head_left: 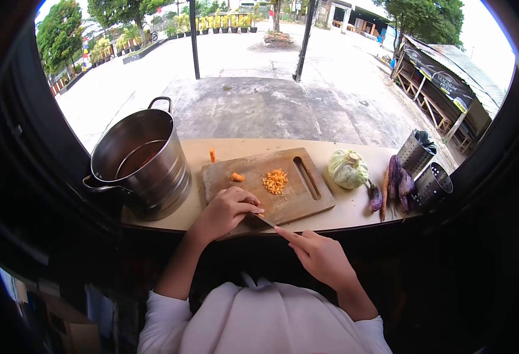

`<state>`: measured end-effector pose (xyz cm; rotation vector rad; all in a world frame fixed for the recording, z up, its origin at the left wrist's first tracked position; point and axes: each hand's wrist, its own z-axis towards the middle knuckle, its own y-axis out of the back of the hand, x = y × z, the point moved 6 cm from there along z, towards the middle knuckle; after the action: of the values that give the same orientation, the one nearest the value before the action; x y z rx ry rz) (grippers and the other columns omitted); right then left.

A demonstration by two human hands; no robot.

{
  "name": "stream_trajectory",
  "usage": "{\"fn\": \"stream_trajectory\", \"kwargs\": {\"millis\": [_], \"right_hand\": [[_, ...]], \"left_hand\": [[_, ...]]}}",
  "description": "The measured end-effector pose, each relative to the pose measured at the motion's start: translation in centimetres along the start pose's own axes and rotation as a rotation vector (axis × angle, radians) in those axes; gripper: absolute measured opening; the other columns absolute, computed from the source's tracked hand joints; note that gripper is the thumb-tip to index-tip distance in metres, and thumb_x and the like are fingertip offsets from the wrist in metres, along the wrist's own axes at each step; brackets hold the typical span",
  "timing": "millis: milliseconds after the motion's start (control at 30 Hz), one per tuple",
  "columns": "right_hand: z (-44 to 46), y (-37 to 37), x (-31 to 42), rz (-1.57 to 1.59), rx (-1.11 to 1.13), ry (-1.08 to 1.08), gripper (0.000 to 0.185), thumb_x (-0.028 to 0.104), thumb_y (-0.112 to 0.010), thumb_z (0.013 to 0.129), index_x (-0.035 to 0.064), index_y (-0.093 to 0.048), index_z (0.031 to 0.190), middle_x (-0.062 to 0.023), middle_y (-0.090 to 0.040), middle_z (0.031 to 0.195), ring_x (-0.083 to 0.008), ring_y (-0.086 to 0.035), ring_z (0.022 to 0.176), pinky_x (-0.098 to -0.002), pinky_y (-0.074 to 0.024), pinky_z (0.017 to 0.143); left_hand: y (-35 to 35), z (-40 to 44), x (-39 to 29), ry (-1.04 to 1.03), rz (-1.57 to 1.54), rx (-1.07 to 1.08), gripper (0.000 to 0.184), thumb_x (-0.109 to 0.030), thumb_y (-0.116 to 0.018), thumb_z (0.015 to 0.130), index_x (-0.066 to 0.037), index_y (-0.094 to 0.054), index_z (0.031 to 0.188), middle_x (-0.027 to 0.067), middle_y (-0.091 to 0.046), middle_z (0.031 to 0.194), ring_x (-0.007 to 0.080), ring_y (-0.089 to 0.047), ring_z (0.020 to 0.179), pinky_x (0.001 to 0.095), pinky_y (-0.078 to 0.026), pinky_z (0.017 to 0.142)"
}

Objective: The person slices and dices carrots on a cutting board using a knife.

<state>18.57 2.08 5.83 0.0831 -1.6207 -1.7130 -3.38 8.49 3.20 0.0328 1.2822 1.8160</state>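
Note:
A wooden cutting board [241, 167] lies on the counter in front of me. Near its front edge my left hand [228, 211] is closed, fingers bent over a carrot piece [261, 215] of which only a bit of orange shows. My right hand [318, 255] grips a knife [265, 220], its blade pointing left to the fingertips of my left hand. Much of the blade is hidden there. A small heap of diced carrot [275, 182] sits mid-board, with a carrot chunk [237, 177] to its left.
A large metal pot [147, 165] stands on the left. Another carrot piece [212, 155] is behind the board. To the right are a cabbage [348, 169], purple eggplants [395, 174], a long carrot [384, 194] and two perforated metal holders [433, 186]. The counter's front edge runs close to me.

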Motion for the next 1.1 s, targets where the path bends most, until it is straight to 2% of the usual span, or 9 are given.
{"fn": "stream_trajectory", "kwargs": {"millis": [67, 267, 367, 467, 500, 733, 1000, 1100], "right_hand": [[-0.4, 0.4, -0.3, -0.030, 0.008, 0.011, 0.048, 0.019, -0.064, 0.100, 0.0310, -0.060, 0.146, -0.0079, -0.062, 0.082, -0.0281, -0.066, 0.067, -0.0388, -0.0555, 0.062], [-1.6, 1.9, -0.9, 0.006, 0.016, -0.022, 0.046, 0.019, -0.066, 0.099, 0.0301, -0.062, 0.144, -0.0085, -0.059, 0.076, -0.0275, -0.063, 0.067, -0.0395, -0.0533, 0.064], [-2.3, 3.1, -1.6, 0.149, -0.003, -0.049, 0.049, 0.013, -0.069, 0.097, 0.0277, -0.063, 0.143, -0.0101, -0.058, 0.073, -0.0271, -0.060, 0.065, -0.0394, -0.0513, 0.065], [-2.8, 3.2, -2.9, 0.336, -0.148, 0.015, 0.053, 0.007, -0.071, 0.094, 0.0256, -0.064, 0.143, -0.0124, -0.059, 0.073, -0.0272, -0.058, 0.064, -0.0385, -0.0504, 0.065], [-2.8, 3.2, -2.9, 0.325, -0.144, -0.002, 0.054, 0.005, -0.071, 0.094, 0.0243, -0.064, 0.143, -0.0145, -0.063, 0.078, -0.0272, -0.059, 0.066, -0.0366, -0.0514, 0.067], [-2.6, 2.0, -3.4, 0.384, -0.166, 0.009, 0.053, 0.005, -0.071, 0.095, 0.0232, -0.063, 0.144, -0.0144, -0.061, 0.077, -0.0269, -0.056, 0.066, -0.0359, -0.0496, 0.068], [-2.9, 1.5, -4.1, 0.371, -0.173, -0.031, 0.052, 0.006, -0.070, 0.095, 0.0229, -0.063, 0.144, -0.0175, -0.069, 0.089, -0.0301, -0.063, 0.073, -0.0357, -0.0529, 0.074], [-2.9, 1.2, -4.3, 0.394, -0.187, -0.034, 0.052, 0.006, -0.070, 0.095, 0.0234, -0.063, 0.144, -0.0174, -0.069, 0.088, -0.0310, -0.063, 0.073, -0.0364, -0.0528, 0.073]], "left_hand": [[0.0, -0.1, 0.0, 0.004, -0.017, -0.017, 0.021, -0.008, -0.076, 0.086, -0.017, -0.081, 0.104, -0.0001, -0.073, 0.112, 0.0227, -0.065, 0.109, 0.0392, -0.048, 0.102], [0.2, 0.1, -0.4, 0.007, -0.044, -0.036, 0.019, -0.010, -0.078, 0.085, -0.015, -0.081, 0.104, 0.0009, -0.073, 0.112, 0.0229, -0.065, 0.107, 0.0390, -0.050, 0.099], [0.3, 0.0, -0.3, 0.020, -0.052, -0.035, 0.018, -0.014, -0.078, 0.087, -0.015, -0.080, 0.104, 0.0008, -0.073, 0.112, 0.0228, -0.065, 0.108, 0.0393, -0.049, 0.100], [0.3, 0.1, -0.5, 0.055, -0.042, -0.025, 0.018, -0.018, -0.078, 0.088, -0.015, -0.080, 0.106, 0.0001, -0.073, 0.112, 0.0224, -0.064, 0.110, 0.0404, -0.046, 0.103], [0.5, 0.1, -0.8, 0.062, -0.040, -0.023, 0.018, -0.019, -0.078, 0.088, -0.015, -0.079, 0.106, -0.0004, -0.073, 0.112, 0.0221, -0.063, 0.110, 0.0408, -0.045, 0.104], [0.5, 0.5, -0.6, 0.047, 0.022, 0.002, 0.013, -0.022, -0.078, 0.089, -0.015, -0.077, 0.100, -0.0018, -0.072, 0.110, 0.0205, -0.063, 0.111, 0.0401, -0.041, 0.105], [1.2, 0.0, -0.5, 0.100, 0.040, -0.058, 0.011, -0.021, -0.078, 0.089, -0.013, -0.076, 0.097, 0.0001, -0.071, 0.104, 0.0211, -0.064, 0.108, 0.0388, -0.043, 0.103], [1.4, -0.3, -0.4, 0.109, 0.047, -0.059, 0.012, -0.021, -0.079, 0.088, -0.012, -0.076, 0.096, 0.0007, -0.070, 0.101, 0.0215, -0.064, 0.106, 0.0389, -0.045, 0.100]]}}
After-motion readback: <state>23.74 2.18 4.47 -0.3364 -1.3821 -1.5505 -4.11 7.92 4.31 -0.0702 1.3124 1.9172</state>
